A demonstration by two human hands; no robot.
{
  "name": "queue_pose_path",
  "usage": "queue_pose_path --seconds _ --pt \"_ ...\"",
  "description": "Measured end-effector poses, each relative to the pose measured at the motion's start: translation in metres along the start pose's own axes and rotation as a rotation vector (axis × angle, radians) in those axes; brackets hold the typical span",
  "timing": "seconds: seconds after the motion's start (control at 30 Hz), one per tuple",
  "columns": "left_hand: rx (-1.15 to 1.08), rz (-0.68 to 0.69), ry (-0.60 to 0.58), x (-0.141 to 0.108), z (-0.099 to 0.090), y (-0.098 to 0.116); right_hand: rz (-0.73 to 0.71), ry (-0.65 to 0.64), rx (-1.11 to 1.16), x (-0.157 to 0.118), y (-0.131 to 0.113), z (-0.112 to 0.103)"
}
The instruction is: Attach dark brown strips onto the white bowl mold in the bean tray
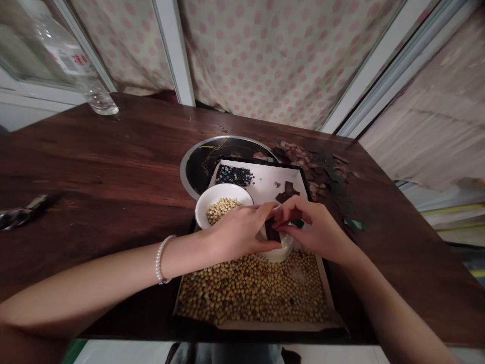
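Observation:
A small, flat dark brown packet-like piece [272, 232] is between both hands. My left hand [238, 230], with a pearl bracelet at the wrist, pinches it with thumb and fingers. My right hand [316, 227] has its fingertips pinched together at the upper right edge of the same piece. Anything else between those fingertips is hidden. Under the hands is a pale round container [278, 254], mostly covered. Just behind my left hand sits a white bowl [204, 207] with tan beads [223, 208] in it.
A black-edged tray [273, 174] holds many tan beads [250, 290] in front, dark beads [233, 175] and brown pieces [288, 189] behind. Beyond lie a round dark plate [189, 167] and scattered brown and green pieces [314, 169]. A plastic bottle [81, 71] stands at back left, a blurred metallic object [22, 215] nearer.

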State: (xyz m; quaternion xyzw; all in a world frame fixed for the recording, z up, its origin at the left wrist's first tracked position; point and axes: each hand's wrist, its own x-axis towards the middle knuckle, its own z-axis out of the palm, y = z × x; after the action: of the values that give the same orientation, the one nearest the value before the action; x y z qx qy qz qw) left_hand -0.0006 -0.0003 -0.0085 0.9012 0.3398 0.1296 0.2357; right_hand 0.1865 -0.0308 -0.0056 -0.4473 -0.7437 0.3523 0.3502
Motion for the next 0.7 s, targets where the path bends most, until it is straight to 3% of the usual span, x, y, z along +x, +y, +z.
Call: queue_pose_path --seconds 0.23,0.33,0.47,0.7 --pt "-0.010 -0.004 -0.013 0.000 0.000 -0.001 -0.011 0.020 0.024 -0.002 -0.002 -0.007" --pt "-0.019 -0.009 -0.011 0.001 0.001 0.000 -0.006 0.050 -0.082 -0.005 0.001 -0.002" --pt "-0.008 -0.012 -0.016 0.001 0.001 0.000 0.005 0.108 -0.052 -0.008 0.011 0.010" --pt "-0.034 -0.017 0.000 0.000 0.001 0.001 -0.004 0.028 -0.156 -0.009 0.010 0.006"
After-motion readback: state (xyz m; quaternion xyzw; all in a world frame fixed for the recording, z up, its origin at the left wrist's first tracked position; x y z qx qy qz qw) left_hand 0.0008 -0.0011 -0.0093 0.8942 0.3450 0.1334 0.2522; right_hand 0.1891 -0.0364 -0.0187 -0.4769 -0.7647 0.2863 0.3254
